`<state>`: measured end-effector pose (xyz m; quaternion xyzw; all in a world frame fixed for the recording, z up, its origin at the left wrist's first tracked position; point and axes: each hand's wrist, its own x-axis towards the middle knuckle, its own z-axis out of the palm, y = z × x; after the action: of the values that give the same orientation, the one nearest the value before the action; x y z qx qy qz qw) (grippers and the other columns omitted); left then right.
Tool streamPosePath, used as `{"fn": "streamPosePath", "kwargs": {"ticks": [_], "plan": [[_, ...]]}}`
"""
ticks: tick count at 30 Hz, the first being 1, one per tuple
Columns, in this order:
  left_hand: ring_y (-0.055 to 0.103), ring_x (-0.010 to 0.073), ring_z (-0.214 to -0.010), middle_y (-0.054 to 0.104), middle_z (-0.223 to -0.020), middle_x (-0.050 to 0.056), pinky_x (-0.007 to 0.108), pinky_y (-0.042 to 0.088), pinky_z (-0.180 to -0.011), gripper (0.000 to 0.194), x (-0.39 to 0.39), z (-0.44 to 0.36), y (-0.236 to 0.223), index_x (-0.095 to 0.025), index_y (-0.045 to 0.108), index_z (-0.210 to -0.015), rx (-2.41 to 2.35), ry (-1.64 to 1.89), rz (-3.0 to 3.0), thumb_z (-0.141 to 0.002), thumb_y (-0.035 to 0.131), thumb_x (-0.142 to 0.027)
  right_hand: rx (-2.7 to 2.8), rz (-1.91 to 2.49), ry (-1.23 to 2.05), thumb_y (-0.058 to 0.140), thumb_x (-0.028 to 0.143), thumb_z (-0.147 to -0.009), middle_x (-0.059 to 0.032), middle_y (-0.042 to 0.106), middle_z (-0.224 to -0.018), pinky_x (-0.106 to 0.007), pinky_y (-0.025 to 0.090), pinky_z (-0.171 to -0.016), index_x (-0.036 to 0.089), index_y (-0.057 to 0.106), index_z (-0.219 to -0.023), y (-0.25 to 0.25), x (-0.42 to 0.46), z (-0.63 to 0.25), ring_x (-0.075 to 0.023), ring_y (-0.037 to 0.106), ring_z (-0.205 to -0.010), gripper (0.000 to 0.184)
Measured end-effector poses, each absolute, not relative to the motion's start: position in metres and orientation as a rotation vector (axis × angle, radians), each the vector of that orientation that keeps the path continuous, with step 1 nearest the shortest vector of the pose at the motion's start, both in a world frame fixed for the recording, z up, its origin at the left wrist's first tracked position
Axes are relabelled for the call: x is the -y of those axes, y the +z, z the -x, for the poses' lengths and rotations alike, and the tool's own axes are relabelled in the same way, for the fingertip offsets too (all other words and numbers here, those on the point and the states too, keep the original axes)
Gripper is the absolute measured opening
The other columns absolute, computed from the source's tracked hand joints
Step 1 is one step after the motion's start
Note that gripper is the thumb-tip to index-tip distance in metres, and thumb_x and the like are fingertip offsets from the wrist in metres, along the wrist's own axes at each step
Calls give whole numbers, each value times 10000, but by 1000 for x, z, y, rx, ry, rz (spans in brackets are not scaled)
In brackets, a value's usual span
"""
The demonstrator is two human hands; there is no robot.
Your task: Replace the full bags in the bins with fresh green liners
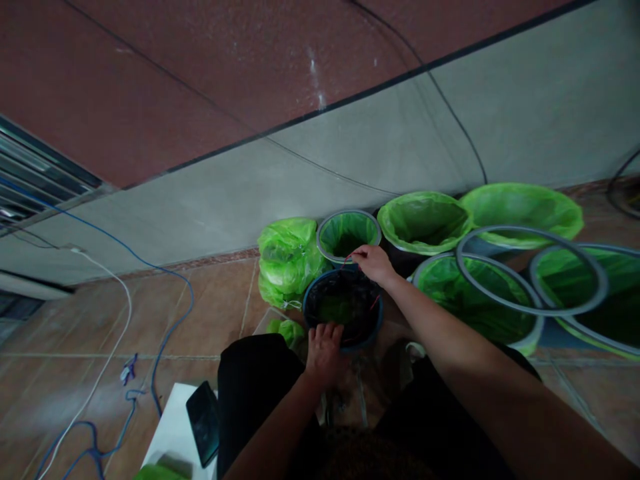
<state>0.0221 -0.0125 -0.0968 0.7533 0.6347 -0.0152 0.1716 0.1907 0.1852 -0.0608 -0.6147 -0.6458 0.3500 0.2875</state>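
Observation:
Between my knees stands a small blue bin (379, 320) lined with a black bin bag (320, 293); something green shows dimly inside it. My right hand (373, 261) is over the far side of this bin, thumb and finger pinching a thin red drawstring (349, 257) of the bag. At the near rim, the fingers of my left hand (325, 347) are hooked over the edge of the black bag; its thumb is hidden. Another bit of red string (374, 303) shows on the bag's right side.
Behind it stands a grey-rimmed bin (320, 233) with a green liner. Tied green bags (287, 260) lie left. Several green-lined bins (425, 248) stand right, one under a loose grey ring (533, 310). A phone (204, 423) rests on a white surface (167, 427); cables (173, 327) cross the floor.

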Motion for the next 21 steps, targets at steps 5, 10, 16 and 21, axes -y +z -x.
{"fn": "streamPosePath", "kwargs": {"ticks": [5,10,16,21], "plan": [[542,282,-1058,697,-944,107,587,155,-1108,208,2,-27,-108,-195,661,-996,-1910,-186,-2149,-876,491,-211,1736,1680,936,556,234,-833,-38,719,-777,-245,446,-707,165,753,-914,-62,-186,-193,-152,637,-724,224],[588,265,-990,702,-877,111,552,187,-1092,243,-13,-14,-107,-179,665,-872,-1984,-114,-2126,-914,427,-205,1742,1679,941,553,235,-837,-29,712,-750,-242,446,-696,173,751,-909,-62,-187,-194,-151,635,-709,220],[651,222,-944,724,-939,67,353,407,-931,241,-14,-4,-98,-217,648,-1063,-1718,-275,-2070,-831,601,-263,1745,1677,934,557,238,-834,-23,710,-742,-238,440,-678,179,752,-891,-60,-188,-193,-144,628,-693,211],[661,221,-917,711,-937,72,342,423,-882,173,-20,7,-80,-205,667,-928,-1564,-413,-2220,-821,537,-163,1736,1650,948,553,237,-833,-27,710,-735,-233,433,-641,167,748,-884,-63,-188,-193,-138,619,-667,213]]}}
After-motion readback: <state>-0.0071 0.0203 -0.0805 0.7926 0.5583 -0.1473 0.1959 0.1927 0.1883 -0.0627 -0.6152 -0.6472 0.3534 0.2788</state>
